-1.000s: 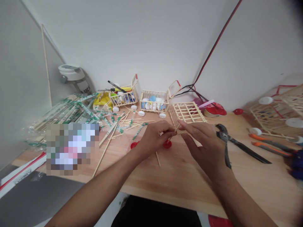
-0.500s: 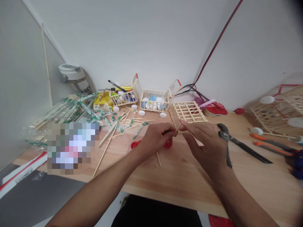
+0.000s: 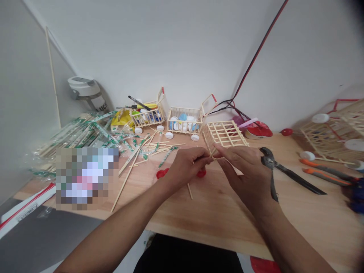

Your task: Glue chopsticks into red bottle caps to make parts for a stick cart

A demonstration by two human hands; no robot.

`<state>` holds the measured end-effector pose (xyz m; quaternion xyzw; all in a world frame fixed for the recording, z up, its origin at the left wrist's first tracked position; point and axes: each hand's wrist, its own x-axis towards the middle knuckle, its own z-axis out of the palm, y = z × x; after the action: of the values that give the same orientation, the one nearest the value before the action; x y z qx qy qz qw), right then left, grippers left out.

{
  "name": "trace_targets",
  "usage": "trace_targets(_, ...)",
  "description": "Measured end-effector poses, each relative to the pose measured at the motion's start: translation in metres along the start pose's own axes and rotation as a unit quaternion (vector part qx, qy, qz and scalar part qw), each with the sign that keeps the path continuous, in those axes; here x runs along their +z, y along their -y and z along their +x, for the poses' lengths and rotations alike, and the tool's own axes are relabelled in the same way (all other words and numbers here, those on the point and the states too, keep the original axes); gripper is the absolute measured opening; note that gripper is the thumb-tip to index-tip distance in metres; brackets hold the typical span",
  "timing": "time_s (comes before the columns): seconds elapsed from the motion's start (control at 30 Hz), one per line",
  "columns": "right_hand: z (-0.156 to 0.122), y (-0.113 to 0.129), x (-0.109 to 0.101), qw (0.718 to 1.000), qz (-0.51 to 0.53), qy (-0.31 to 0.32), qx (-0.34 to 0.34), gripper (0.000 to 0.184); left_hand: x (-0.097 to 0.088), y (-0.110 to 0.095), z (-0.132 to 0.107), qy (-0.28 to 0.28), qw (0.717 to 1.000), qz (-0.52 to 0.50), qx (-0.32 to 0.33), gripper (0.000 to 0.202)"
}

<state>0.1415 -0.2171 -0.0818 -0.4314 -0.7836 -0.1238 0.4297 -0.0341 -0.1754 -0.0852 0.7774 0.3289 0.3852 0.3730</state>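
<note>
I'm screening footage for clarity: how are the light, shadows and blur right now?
Head view: soft light, shadow right of the tumbler; head view: the blue object far right looks smeared, the upper right corner dark; head view: a mosaic patch hides detail at left; head view: the thin stick between the left hand and right hand is hard to make out.

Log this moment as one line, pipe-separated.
left hand: pinching thin stick | right hand: at same stick | behind hands: lattice frame
</note>
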Motion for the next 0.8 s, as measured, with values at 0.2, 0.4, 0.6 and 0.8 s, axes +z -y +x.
trace_targets(0.2,-0.0012,0.0001,0.0029,1.000,0.006,0.001,0.002,0.048,0.0006,0.0009,0.0001,-0.002,1.000,0.010,-0.001,0.020)
trace_targets(0.4,-0.0042,0.0026,0.0064,1.000,0.005,0.025,0.017,0.061,0.0005,0.0012,0.0007,-0.006,1.000,0.016,0.005,0.022)
trace_targets(0.6,-0.0039,0.0035,0.0082,1.000,-0.004,0.028,0.000,0.056,0.0008,0.0020,0.0009,-0.012,1.000,0.018,0.019,0.021)
trace_targets(0.8,-0.0029,0.0051,0.0078,1.000,0.006,0.020,0.003,0.052,0.0011,0.0029,0.0009,-0.008,1.000,0.024,0.015,0.022)
